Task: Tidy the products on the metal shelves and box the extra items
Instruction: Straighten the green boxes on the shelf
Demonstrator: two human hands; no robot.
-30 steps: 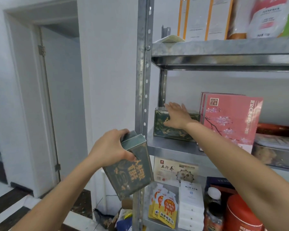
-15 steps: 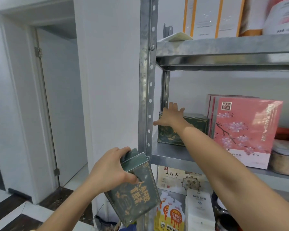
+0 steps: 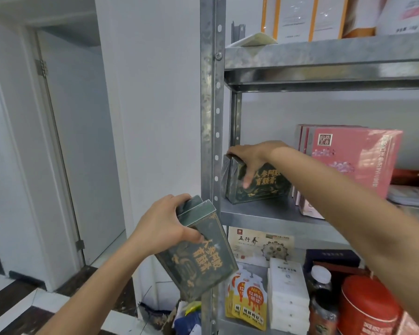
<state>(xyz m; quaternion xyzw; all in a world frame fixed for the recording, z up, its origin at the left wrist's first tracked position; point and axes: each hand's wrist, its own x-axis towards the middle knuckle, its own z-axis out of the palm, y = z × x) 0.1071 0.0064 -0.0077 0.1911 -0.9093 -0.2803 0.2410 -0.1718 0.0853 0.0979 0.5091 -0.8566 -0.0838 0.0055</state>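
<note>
Fingers point(image 3: 235, 151) of the right hand point(image 3: 254, 158) curled over the top of a dark green box point(image 3: 266, 189), thumb pressed on its front, apparently to stand it face out at the left end of the middle shelf point(image 3: 264, 220). It sat just inside the steel post point(image 3: 209, 141), with pink boxes point(image 3: 348, 165) close on its right, so free room lay only forward. Outside the post, the left hand point(image 3: 160, 226) gripped two matching green boxes point(image 3: 201, 262) by their tops, tilted, probably waiting for shelving.

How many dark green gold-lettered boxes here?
3: pair of dark green boxes in the left hand; one green box upright on the middle metal shelf, under the right hand. More may hide behind.
</note>
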